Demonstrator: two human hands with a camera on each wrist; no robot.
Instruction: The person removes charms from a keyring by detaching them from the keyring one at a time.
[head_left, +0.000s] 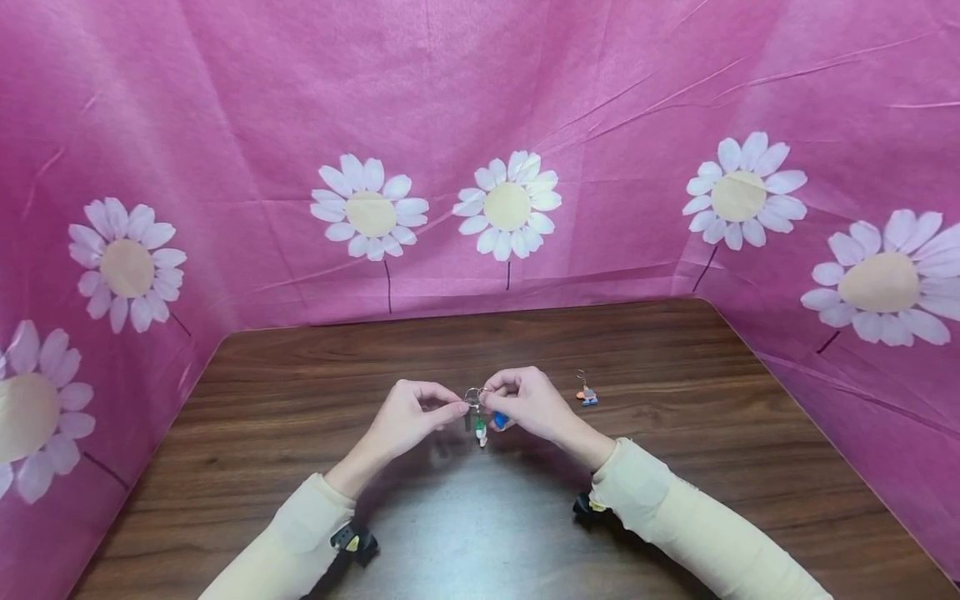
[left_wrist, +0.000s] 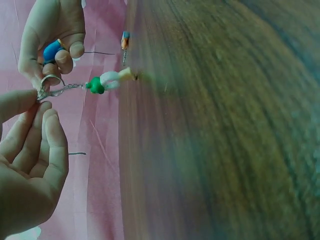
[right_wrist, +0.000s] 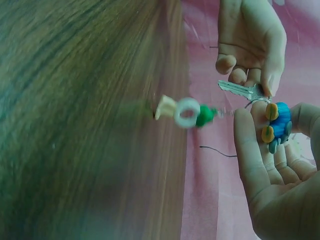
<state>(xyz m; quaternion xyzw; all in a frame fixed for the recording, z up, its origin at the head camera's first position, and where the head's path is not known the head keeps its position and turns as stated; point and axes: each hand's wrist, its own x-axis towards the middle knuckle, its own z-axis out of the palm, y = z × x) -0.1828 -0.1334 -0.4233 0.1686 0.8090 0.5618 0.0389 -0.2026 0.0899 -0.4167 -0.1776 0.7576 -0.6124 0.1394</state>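
Both hands meet just above the middle of the brown wooden table (head_left: 300, 383). My left hand (head_left: 452, 409) (left_wrist: 40, 103) pinches a silver key (right_wrist: 239, 89) between thumb and fingertips. My right hand (head_left: 492, 401) (right_wrist: 266, 121) holds the metal key ring (head_left: 472, 396) (left_wrist: 50, 80) and cradles a blue charm with orange spots (right_wrist: 278, 125) (left_wrist: 51, 50) in its curled fingers. From the ring a short chain carries a green and white charm (head_left: 481, 433) (left_wrist: 102, 82) (right_wrist: 189, 112), whose tip hangs close to the table.
A second small keychain (head_left: 587, 394) (left_wrist: 125, 40) with an orange and blue charm lies on the table just right of my right hand. Pink cloth printed with daisies (head_left: 510, 208) walls the table at the back and both sides.
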